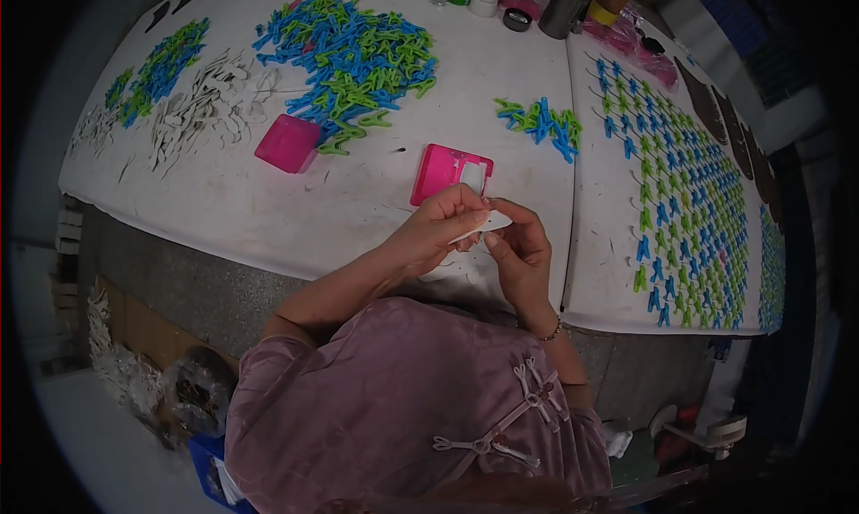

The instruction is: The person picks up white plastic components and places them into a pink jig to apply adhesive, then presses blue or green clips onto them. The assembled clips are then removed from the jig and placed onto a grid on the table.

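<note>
In front of my chest, both hands meet on a small white flat piece (497, 220) with a pointed end. My left hand (447, 217) pinches it from the left, thumb along its top. From the right, my right hand (523, 246) grips its other end between thumb and fingers; the exact kind of piece is too small to tell. Just beyond my fingers lies a pink tray (432, 176) with a white item (474, 176) in it. White material (461, 268) shows on the table edge below my hands.
A large heap of blue and green clothespins (358, 58) lies at the back left, near loose white strips (201, 111) and a pink box (288, 144). A smaller clothespin pile (544, 125) sits right of centre. Rows of clothespins (684, 210) cover the right table. A dark thermos (568, 8) stands behind.
</note>
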The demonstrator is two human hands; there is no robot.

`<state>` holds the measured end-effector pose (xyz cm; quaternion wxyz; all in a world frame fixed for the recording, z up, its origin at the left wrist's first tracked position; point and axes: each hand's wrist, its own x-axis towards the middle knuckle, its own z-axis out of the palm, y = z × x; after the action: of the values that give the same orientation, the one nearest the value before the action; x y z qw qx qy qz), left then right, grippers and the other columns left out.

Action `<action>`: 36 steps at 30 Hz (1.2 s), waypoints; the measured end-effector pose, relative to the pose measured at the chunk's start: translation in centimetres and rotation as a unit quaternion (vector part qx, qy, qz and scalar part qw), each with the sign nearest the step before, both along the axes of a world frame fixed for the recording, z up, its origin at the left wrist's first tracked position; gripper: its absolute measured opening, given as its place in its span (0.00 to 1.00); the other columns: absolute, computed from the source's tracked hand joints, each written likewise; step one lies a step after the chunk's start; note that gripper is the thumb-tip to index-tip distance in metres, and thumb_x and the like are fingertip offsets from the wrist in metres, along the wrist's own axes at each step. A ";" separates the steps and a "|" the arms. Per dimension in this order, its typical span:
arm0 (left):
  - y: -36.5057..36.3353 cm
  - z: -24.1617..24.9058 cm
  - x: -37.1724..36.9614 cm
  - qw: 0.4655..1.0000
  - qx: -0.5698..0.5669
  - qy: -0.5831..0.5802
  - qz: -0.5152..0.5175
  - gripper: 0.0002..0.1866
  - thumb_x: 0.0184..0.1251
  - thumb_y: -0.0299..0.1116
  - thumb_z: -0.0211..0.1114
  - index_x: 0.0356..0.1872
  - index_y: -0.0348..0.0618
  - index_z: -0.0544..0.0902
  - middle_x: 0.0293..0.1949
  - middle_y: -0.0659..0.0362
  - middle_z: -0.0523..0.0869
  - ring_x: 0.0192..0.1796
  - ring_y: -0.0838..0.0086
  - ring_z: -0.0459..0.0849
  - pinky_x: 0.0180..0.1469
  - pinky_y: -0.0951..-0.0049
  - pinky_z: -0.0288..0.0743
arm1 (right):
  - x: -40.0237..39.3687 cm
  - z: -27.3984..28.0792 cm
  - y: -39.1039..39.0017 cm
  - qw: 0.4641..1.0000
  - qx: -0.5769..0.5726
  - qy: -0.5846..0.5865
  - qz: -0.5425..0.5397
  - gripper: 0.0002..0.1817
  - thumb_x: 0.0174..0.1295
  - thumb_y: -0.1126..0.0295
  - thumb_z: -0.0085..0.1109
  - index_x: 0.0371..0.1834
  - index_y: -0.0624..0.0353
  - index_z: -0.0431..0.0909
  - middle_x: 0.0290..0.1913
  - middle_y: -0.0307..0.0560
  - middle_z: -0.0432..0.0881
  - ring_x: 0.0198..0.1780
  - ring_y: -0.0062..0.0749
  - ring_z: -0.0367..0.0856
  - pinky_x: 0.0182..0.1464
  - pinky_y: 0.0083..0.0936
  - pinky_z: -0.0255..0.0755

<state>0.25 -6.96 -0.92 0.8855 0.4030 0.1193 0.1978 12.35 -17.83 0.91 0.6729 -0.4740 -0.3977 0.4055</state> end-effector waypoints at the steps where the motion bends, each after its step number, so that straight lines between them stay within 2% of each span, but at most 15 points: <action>1: 0.0 -0.1 0.0 1.000 0.000 -0.003 0.000 0.06 0.70 0.34 0.60 0.38 0.47 0.73 0.33 0.68 0.75 0.29 0.88 0.72 0.28 0.84 0.63 | 0.1 -0.1 0.0 1.000 -0.006 -0.011 0.001 0.21 0.60 0.79 0.57 0.58 0.63 0.70 0.56 0.44 0.77 0.38 0.15 0.74 0.45 0.16 0.70; 12: -0.2 0.2 -0.2 1.000 -0.012 -0.006 -0.010 0.06 0.70 0.34 0.60 0.39 0.46 0.73 0.34 0.67 0.76 0.30 0.86 0.72 0.28 0.83 0.63 | 1.1 -0.9 -0.7 0.999 -0.030 -0.041 0.004 0.22 0.61 0.80 0.56 0.60 0.65 0.70 0.58 0.45 0.76 0.39 0.14 0.73 0.46 0.15 0.68; 20: -0.2 0.2 -0.1 0.998 -0.053 -0.008 -0.021 0.05 0.70 0.34 0.61 0.38 0.47 0.74 0.43 0.65 0.75 0.31 0.86 0.72 0.29 0.84 0.63 | 0.9 -0.9 -0.6 0.999 -0.004 -0.029 0.016 0.26 0.59 0.83 0.57 0.63 0.65 0.67 0.61 0.48 0.74 0.52 0.21 0.75 0.54 0.20 0.69; 32: -0.3 0.2 -0.1 0.999 -0.047 -0.001 -0.013 0.05 0.70 0.33 0.61 0.38 0.46 0.74 0.44 0.64 0.75 0.30 0.85 0.70 0.29 0.83 0.62 | 0.6 -0.5 -0.7 0.999 -0.007 -0.030 0.013 0.26 0.59 0.83 0.57 0.62 0.64 0.68 0.60 0.48 0.75 0.46 0.17 0.75 0.49 0.17 0.70; 36: -0.4 0.6 -0.1 0.999 -0.050 0.000 -0.011 0.05 0.70 0.33 0.61 0.38 0.46 0.74 0.41 0.64 0.75 0.30 0.85 0.71 0.28 0.83 0.62 | 0.9 -1.0 -0.8 0.999 -0.017 -0.035 0.008 0.25 0.60 0.83 0.56 0.62 0.65 0.68 0.59 0.48 0.75 0.49 0.18 0.75 0.50 0.16 0.69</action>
<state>0.13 -7.39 -0.33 0.9069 0.3590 0.1243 0.1820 13.21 -18.61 -0.12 0.6467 -0.4963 -0.4181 0.4009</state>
